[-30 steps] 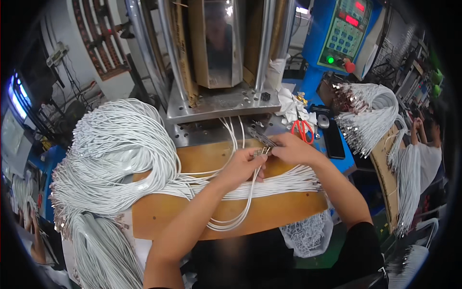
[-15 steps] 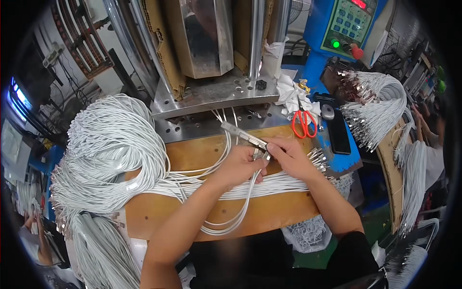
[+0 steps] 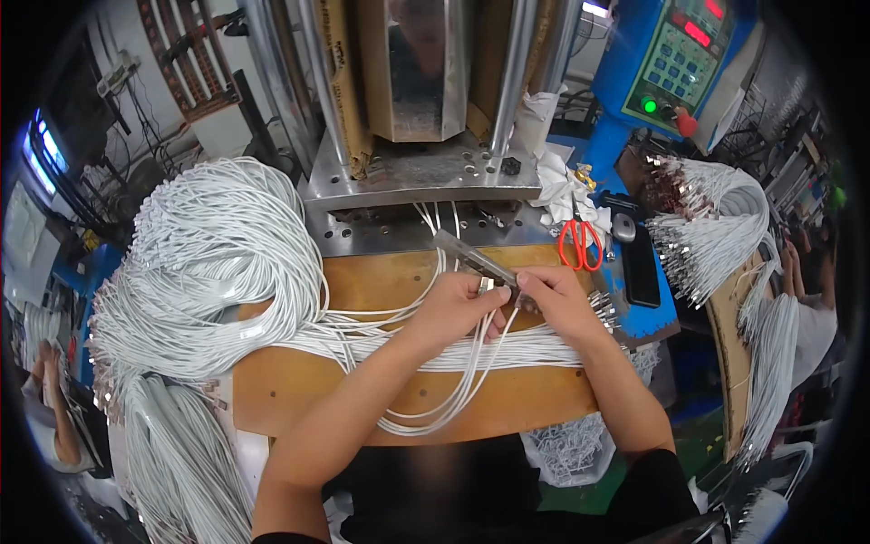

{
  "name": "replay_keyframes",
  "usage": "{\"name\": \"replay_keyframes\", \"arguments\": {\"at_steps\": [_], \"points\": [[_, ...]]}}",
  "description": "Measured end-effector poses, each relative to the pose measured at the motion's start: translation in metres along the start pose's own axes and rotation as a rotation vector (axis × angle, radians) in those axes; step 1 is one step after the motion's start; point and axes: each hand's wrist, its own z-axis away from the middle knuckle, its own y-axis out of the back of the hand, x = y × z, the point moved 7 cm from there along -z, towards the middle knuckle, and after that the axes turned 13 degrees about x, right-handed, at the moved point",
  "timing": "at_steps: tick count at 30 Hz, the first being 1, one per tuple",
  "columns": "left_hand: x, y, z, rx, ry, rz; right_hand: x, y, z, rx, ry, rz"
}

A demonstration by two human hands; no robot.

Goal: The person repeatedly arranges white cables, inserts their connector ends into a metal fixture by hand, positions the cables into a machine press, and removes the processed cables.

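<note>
My left hand (image 3: 453, 313) is closed round white cables near their metal plug ends (image 3: 487, 285), thumb pressed on top. Beside it, my right hand (image 3: 555, 299) grips a narrow metal bar (image 3: 476, 257) that slants up to the left, its far end pointing at the press. One white cable (image 3: 507, 325) runs up to the bar at my right fingers; its tip is hidden there. The held cables loop down over the brown board (image 3: 507, 403). Beneath both hands lies a flat bundle of white cables (image 3: 535, 349) with metal plugs at its right end.
A press with a steel plate (image 3: 417, 186) stands ahead. Large coils of white cable (image 3: 217, 263) fill the left. At right are red-handled scissors (image 3: 580, 247), a black phone (image 3: 642, 267), a blue control box (image 3: 625, 63) and hanging cables (image 3: 716, 218). Below sits a scrap bin (image 3: 571, 451).
My right hand has drawn slightly away from the left, and a cable now runs up to the bar at its fingers. The view has shifted, and a second red display shows on the control box.
</note>
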Motion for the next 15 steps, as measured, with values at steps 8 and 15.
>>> {"name": "replay_keyframes", "arguments": {"at_steps": [8,15], "points": [[0.001,0.018,0.006,0.026,0.026,-0.039,-0.005,0.000,0.005,0.002,-0.031,0.206],[0.009,0.010,0.007,-0.019,-0.011,0.011,-0.004,0.006,0.004,0.032,0.012,0.145]]}}
